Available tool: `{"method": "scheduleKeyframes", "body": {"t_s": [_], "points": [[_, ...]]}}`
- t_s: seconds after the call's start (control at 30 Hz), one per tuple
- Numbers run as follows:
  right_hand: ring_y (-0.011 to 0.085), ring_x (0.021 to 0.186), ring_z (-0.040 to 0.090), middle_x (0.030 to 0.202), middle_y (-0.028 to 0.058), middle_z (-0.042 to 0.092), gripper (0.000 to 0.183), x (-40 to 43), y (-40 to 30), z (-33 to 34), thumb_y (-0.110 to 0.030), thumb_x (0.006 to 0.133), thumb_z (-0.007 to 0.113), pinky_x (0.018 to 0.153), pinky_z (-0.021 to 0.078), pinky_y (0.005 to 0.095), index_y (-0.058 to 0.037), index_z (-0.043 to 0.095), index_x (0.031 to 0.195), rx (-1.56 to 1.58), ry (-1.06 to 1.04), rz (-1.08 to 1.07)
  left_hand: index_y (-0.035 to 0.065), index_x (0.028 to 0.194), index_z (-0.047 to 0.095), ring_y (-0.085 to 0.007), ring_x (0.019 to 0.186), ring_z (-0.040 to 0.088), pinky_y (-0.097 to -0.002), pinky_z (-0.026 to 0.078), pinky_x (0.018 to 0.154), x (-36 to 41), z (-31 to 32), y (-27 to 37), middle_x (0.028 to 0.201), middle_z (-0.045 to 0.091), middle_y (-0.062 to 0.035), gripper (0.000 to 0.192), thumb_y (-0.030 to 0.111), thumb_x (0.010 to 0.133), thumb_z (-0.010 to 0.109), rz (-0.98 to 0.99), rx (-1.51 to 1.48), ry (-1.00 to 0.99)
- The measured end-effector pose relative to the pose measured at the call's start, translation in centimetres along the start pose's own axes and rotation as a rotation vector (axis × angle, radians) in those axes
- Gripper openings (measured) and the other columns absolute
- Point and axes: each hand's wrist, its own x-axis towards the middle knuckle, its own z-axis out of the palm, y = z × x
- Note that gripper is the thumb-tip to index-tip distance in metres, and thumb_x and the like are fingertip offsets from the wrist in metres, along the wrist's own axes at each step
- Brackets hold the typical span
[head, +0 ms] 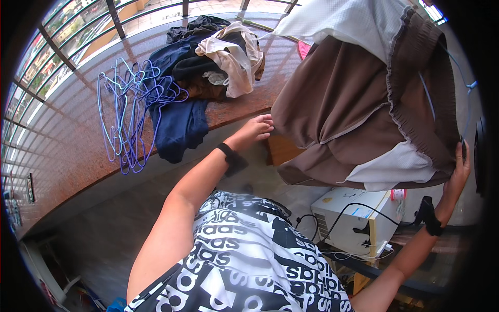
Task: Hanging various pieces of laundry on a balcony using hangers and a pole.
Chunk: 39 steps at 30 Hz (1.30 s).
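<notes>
Brown shorts (343, 89) with an elastic waistband and white inner lining fill the upper right, spread out in the air. A blue clothes hanger (471, 85) shows at the waist opening, part of it inside. At the lower right end of the waistband, my right hand (461, 165) grips the edge, its fingertips partly hidden. My left hand (260, 128) is at the left edge of the shorts, fingers slightly bent and apart, near or just touching the fabric; no grip on it shows.
Blue and purple hangers (126, 117) lie tangled on the stone ledge (78, 156), beside a heap of dark and beige clothes (234, 58). Metal railings (56, 46) border the ledge. Below the shorts stands a white box-shaped appliance (343, 214) with black cables. A pole lies behind the clothes.
</notes>
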Motion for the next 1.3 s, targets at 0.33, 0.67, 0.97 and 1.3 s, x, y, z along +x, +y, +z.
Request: {"method": "scheduleKeyframes", "body": {"t_s": [0.33, 0.67, 0.97, 1.3], "points": [[0.0082, 0.091, 0.053, 0.096, -0.0007, 0.061, 0.024, -0.9, 2.7, 1.6, -0.020, 0.091, 0.061, 0.084, 0.0383, 0.0229, -0.0027, 0.063, 0.108, -0.047, -0.015, -0.004, 0.0087, 0.127, 0.048, -0.0174, 0.104, 0.058, -0.0275, 0.048, 0.086, 1.1, 5.9, -0.4, 0.123, 0.055, -0.0061, 0.038, 0.019, 0.092, 0.055, -0.168, -0.383, -0.368], [0.0085, 0.094, 0.051, 0.098, 0.0000, 0.060, 0.028, -5.0, 8.8, 6.5, -0.022, 0.088, 0.064, 0.086, 0.0381, 0.0228, -0.0020, 0.062, 0.109, 0.242, -0.077, 0.343, 0.0000, 0.098, 0.064, -0.0094, 0.085, 0.058, -0.0251, 0.047, 0.074, -0.8, 12.3, 8.1, 0.095, 0.064, -0.0044, 0.022, 0.018, 0.086, 0.061, 0.330, 0.249, -0.574], [0.0183, 0.116, 0.043, 0.128, 0.0082, 0.043, 0.086, -11.6, 5.6, 14.3, -0.049, 0.072, 0.075, 0.097, 0.0361, 0.0304, -0.0042, 0.036, 0.134, 0.544, -0.253, 0.093, 0.0015, 0.086, 0.066, -0.0083, 0.066, 0.054, -0.0268, 0.044, 0.056, 0.8, 19.8, 11.4, 0.075, 0.062, -0.0021, 0.025, 0.025, 0.079, 0.069, 0.310, 1.048, -0.371], [0.0195, 0.071, 0.051, 0.081, 0.0062, 0.050, 0.023, -13.3, 5.5, 19.8, -0.011, 0.078, 0.072, 0.065, 0.0416, 0.0285, -0.0034, 0.055, 0.090, 0.134, -0.128, -0.122, 0.0032, 0.109, 0.064, -0.0121, 0.089, 0.057, -0.0283, 0.046, 0.081, 1.5, 20.6, 8.9, 0.098, 0.067, -0.0049, 0.037, 0.032, 0.085, 0.067, 0.465, 0.483, -0.368]]}}
